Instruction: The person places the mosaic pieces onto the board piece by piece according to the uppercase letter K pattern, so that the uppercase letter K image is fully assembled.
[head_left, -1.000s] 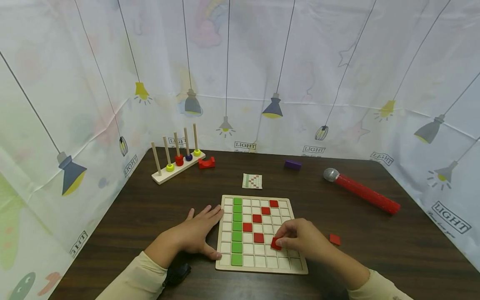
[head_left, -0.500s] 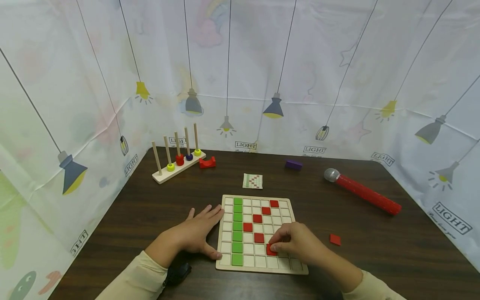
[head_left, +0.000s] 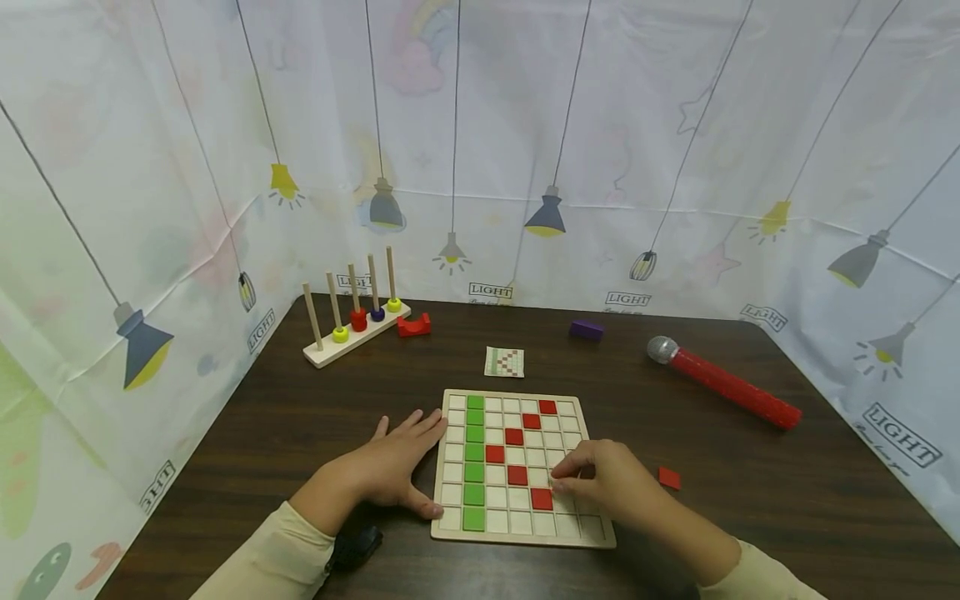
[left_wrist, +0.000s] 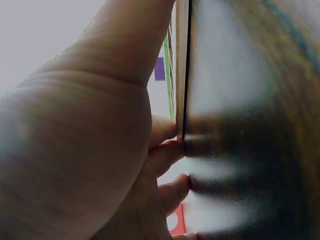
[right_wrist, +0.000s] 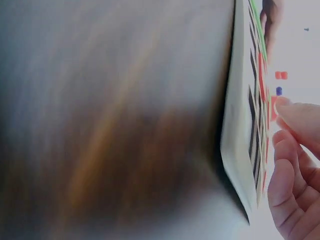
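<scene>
A wooden grid board [head_left: 525, 544] lies on the table. One column is filled with green tiles [head_left: 474, 472], and red tiles [head_left: 513, 437] run in diagonals to its right. My left hand [head_left: 393, 467] lies spread at the board's left edge, with thumb and fingertips against the frame. In the left wrist view, the left hand [left_wrist: 100, 130] touches the table beside the board. Over the right part of the board hovers my right hand [head_left: 607, 477], thumb and forefinger apart and holding nothing visible. Close to its fingertips, a red tile [head_left: 542, 499] sits in a square.
One loose red tile [head_left: 669, 478] lies right of the board. Behind the board is a small pattern card [head_left: 505, 362]. Farther back stand a peg stacker [head_left: 360, 336], a red arch block [head_left: 414, 326] and a purple block [head_left: 587, 331]. A red toy microphone [head_left: 727, 383] lies at right.
My right hand has set its red tile into a square in a lower row, let go and drawn back slightly right. My left hand has stayed in place.
</scene>
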